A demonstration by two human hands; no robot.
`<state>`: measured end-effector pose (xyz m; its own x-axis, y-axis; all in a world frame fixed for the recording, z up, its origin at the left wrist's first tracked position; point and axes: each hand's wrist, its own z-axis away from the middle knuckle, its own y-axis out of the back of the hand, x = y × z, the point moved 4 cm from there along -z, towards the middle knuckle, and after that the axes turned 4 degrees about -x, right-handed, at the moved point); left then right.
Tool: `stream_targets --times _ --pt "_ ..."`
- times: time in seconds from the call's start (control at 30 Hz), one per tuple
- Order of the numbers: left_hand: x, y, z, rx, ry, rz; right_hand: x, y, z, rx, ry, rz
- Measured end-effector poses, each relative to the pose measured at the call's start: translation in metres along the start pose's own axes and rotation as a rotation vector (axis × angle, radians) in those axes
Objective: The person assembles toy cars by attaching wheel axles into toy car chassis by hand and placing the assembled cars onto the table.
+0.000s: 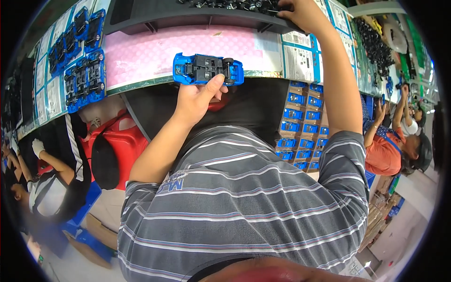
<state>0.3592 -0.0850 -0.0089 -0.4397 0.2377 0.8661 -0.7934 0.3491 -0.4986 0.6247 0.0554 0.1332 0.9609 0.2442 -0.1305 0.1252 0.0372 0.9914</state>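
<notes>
My left hand [201,96] is closed around a blue toy car [206,68], held with its black underside facing up, just above the near edge of the table. A dark wheel [228,61] shows at the car's right end. Farther off to the right, my right hand [297,13] reaches over the rim of a black tray [197,21]. Its fingers curl down at a heap of small black wheel parts [244,5] in there. What it grips among them is too small to make out.
Several blue car bodies [84,79] stand in rows on the left of the table. Pink bubble wrap [141,54] covers its middle. A divided carton of blue cars [303,127] sits low on the right. Co-workers sit on both sides, near a red stool [124,148].
</notes>
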Motion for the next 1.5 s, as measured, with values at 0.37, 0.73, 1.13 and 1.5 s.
stream_targets --times 0.37,0.73,1.13,1.5 --pt "0.0 0.01 0.006 -0.002 0.011 -0.064 0.013 -0.011 -0.005 0.087 0.204 -0.007" --pt "-0.006 0.004 0.0 -0.058 0.01 -0.046 -0.004 -0.002 0.008 0.189 -0.326 -0.579" --pt "-0.005 -0.002 -0.003 -0.048 0.057 -0.125 -0.153 -0.05 0.086 0.269 0.399 -0.632" --pt "0.008 0.018 0.015 0.051 -0.087 -0.337 -0.184 -0.066 0.079 0.231 0.519 -0.626"
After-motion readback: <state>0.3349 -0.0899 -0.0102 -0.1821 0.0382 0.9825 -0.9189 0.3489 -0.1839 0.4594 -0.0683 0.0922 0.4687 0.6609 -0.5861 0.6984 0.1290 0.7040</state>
